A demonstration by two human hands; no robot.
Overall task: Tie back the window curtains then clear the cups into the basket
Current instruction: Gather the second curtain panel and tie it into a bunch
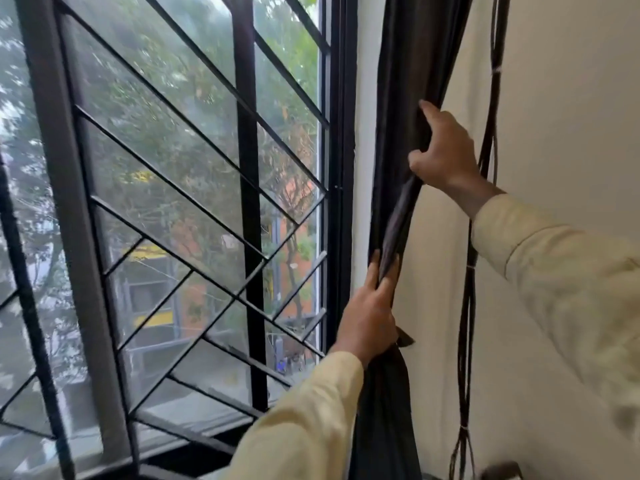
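Cream wall (571,98) to the right of one barred window (166,188). Two hands, both curled tightly around one dark curtain (410,64): left hand (367,317) grips the gathered cloth low, right hand (446,154) grips it higher. Curtain hangs bunched, long axis vertical, between window frame and wall. One cable bundle (465,306) hangs just right.

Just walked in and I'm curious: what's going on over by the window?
A person in pale sleeves is bunching the dark curtain beside the barred window, which stands uncovered. The right hand grips the fabric higher up; the left hand holds it lower down. Black cables hang on the wall alongside.
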